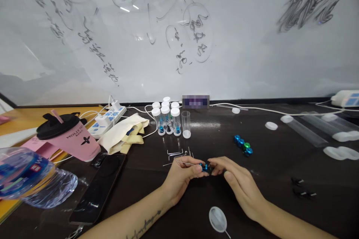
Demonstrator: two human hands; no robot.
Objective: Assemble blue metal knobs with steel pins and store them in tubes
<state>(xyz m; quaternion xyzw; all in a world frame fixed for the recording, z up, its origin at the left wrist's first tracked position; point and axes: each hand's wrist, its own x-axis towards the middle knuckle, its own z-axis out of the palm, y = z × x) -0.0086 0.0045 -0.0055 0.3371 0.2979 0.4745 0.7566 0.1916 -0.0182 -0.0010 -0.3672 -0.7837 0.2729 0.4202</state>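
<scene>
Above the table (pixel 186 222), left hand (pixel 179 180) pinches a blue part (pixel 204 166), grip by right hand (pixel 244 183) unclear; slackness could drop it.

The left forearm (pixel 134 216) enters from seven o'clock, dark lettering (pixel 146 226) along its skin; the left hand (pixel 181 175) points toward two o'clock, thumb and forefinger drawn together in a pinch. The right forearm (pixel 291 220) enters from four o'clock. Its hand, the right hand (pixel 242 181), reaches toward ten o'clock, back uppermost, fingers bent, fingertips just beside the left's.
</scene>
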